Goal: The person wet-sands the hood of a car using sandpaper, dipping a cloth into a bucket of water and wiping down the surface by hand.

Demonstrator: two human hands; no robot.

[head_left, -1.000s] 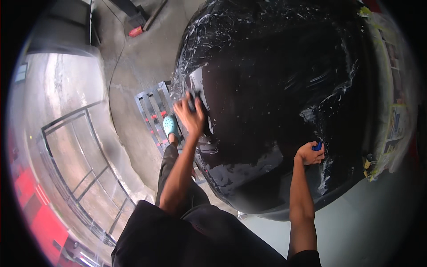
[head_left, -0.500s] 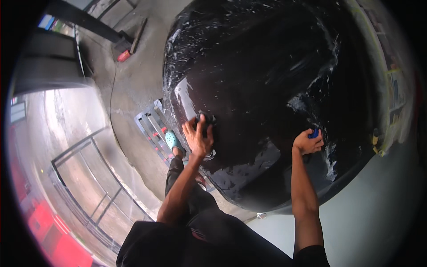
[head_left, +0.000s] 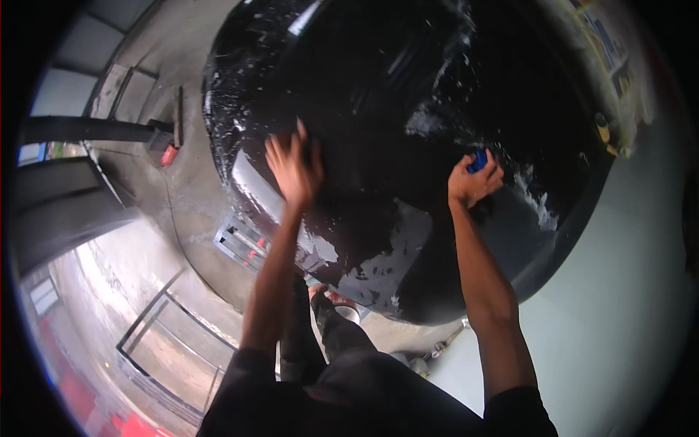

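The left hand (head_left: 293, 171), in the head view, lies over the near-left part of a glossy black vehicle panel (head_left: 364, 138), fingers spread; blur and the dark finish hide whether a pad sits beneath it, so its grip cannot be told. The right hand (head_left: 477, 180) is curled around a blue block (head_left: 478, 161), its exact kind unclear, on the right half of the same panel. Whitish streaks (head_left: 535, 200) lie just beside that hand. Yellow-edged masking (head_left: 619, 73) borders the panel's far right; a slatted metal stand (head_left: 237, 240) is at lower left.

Assessment: the step in hand appears to be surface working of the wet-looking panel, judged partway along, as residue is present. A further pass would call for light, even pressure, the blue block held flat and kept clear of the masking.
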